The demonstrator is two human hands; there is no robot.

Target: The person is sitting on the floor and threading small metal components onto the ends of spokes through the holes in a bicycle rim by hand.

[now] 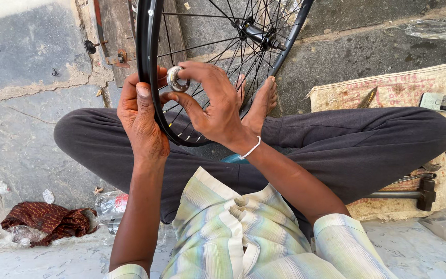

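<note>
Against the rim, tool: a small round silver spoke wrench (175, 78) sat at the inner edge of the black bicycle wheel (147, 46), above the crossed legs.
Right hand (210, 106): arched over from the right, wrist bent, thumb and fingers pinched shut on the spoke wrench.
Left hand (140, 116): upright, thumb up the tyre side, fingers wrapped around the rim, clamped on it.
Wheel: stood upright, hub (256, 35) beyond the bare feet.
Right side: a hammer (414, 194) and a phone (444, 103) lay on a sack (403, 85).
Left side: a red cloth (47, 219) on the stone floor.
</note>
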